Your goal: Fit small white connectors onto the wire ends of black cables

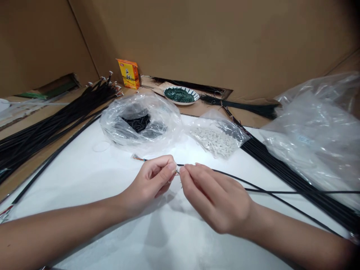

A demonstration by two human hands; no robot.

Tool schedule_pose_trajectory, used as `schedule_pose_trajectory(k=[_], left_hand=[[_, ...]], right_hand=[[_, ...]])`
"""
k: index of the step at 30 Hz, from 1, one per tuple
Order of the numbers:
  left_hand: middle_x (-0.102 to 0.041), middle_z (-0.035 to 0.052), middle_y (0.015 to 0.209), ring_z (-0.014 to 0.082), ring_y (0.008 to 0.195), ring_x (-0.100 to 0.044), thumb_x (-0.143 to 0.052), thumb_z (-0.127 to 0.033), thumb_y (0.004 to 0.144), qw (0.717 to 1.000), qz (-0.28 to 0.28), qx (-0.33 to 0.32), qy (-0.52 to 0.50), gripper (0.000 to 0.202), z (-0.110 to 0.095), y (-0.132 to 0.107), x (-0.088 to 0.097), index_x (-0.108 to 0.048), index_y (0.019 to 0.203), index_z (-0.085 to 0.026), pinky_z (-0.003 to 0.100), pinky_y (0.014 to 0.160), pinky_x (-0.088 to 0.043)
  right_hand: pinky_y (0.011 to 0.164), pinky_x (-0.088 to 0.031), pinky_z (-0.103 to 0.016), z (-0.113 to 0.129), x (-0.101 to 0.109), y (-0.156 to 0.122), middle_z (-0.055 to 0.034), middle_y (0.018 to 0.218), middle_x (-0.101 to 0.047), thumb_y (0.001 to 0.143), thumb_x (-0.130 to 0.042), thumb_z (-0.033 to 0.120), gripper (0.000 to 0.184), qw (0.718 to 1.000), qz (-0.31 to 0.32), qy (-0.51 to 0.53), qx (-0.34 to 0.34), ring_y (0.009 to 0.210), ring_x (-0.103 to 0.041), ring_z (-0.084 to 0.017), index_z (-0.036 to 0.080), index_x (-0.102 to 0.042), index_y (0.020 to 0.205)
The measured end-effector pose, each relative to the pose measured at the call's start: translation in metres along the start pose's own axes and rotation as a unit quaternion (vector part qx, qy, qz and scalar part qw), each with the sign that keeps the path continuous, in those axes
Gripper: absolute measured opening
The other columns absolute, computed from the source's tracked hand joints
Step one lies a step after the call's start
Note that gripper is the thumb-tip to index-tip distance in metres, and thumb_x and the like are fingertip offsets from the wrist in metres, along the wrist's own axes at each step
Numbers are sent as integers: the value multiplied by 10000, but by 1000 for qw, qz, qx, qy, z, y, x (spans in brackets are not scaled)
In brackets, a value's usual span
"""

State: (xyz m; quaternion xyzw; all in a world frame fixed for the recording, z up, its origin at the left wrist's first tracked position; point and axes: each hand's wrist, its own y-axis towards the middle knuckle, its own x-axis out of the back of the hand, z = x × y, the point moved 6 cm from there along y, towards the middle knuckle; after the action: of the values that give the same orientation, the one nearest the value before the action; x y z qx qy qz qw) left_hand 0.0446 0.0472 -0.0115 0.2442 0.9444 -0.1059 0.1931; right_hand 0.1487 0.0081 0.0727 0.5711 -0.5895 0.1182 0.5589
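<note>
My left hand (153,179) and my right hand (213,197) meet over the white sheet (180,232), fingertips pinched together on the end of a thin black cable (261,190) with a small white connector (178,170) between them. The cable runs off to the right across the sheet. A second cable end with bare coloured wires (137,158) lies just behind my left hand. Behind my hands sit a clear bag of black pieces (137,123) and a clear bag of small white connectors (215,140).
A bundle of black cables (50,123) lies at the left, another bundle (303,183) at the right under a big crumpled plastic bag (317,131). A dish of dark green grains (180,95) and an orange box (128,73) stand at the back against cardboard walls.
</note>
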Motion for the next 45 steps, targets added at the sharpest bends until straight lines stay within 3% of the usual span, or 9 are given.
schedule_pose_trajectory(k=[45], left_hand=[[-241,-53,561,24,471,-225,-427,-401,929,999,14,24,23,395,2,1,-3,-300,653,-150,149,404,-167]], right_hand=[[782,-577,-318,4,3,2,-127,912,-710,806,-654,149,234,1000,28,-5,13,817,-687,-226,25,-645,1004]])
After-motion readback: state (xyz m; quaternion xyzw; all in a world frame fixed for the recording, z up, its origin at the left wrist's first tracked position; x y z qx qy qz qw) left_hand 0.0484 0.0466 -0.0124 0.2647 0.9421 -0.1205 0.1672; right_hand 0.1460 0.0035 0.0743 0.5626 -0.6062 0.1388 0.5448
